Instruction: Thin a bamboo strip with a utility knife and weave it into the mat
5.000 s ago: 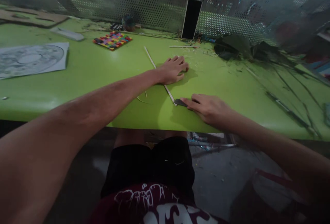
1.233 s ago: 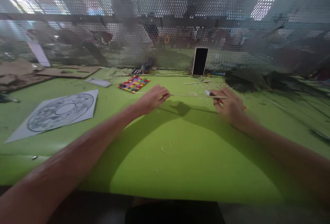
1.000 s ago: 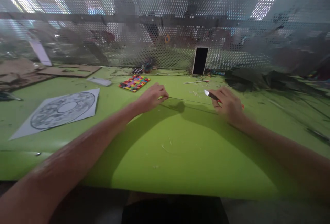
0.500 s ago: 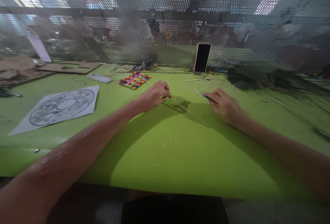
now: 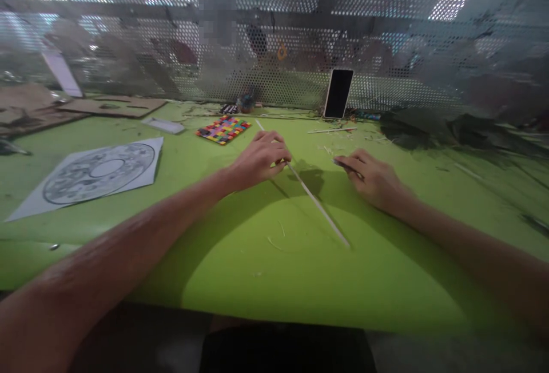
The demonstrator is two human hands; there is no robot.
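My left hand (image 5: 258, 159) rests on the green table (image 5: 128, 230) with its fingers curled on a long thin pale stick (image 5: 317, 204). The stick runs from behind the hand down towards the near right, its free end lying on the table. To the right, my right hand (image 5: 371, 178) lies on the table with its fingers closed round a small knife (image 5: 342, 163); only the blade tip shows past the fingers. The two hands are a short way apart, with the stick passing between them.
A black phone (image 5: 338, 93) leans on the perforated metal screen at the back. A coloured woven mat (image 5: 223, 130), a printed paper sheet (image 5: 94, 172), cardboard pieces (image 5: 112, 106), a second stick (image 5: 331, 130) and dark leaves (image 5: 429, 127) lie around. Shavings litter the table.
The stick's free end has swung from pointing right, level with the knife, down to the near right onto the table. My right hand drew back off the stick. The view tilted slightly.
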